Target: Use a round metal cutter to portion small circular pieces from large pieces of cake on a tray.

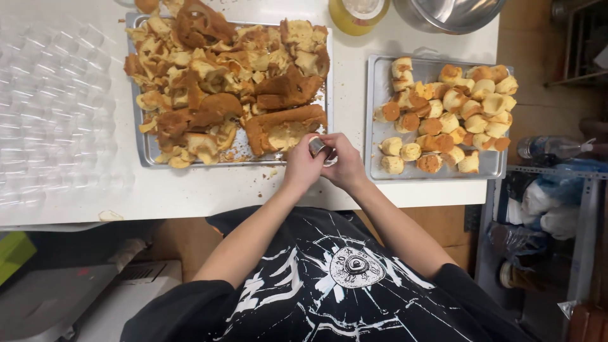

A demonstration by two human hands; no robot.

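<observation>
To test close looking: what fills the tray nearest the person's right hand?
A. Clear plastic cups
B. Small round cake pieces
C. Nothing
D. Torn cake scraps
B: the right-hand tray holds small round cake pieces, beside the right hand; the scraps lie on the other tray.

Bright, even overhead light on the white table (pixel 209 190); washed out toward the upper left, clear plastic cups (pixel 54 107) nearly lost in glare; soft sheen on the metal bowl (pixel 449 12) at the top edge; dim and murky below the table edge, especially lower left; faint, short shadows under both trays; slight wide-angle bending at the edges; mild softness throughout.
</observation>
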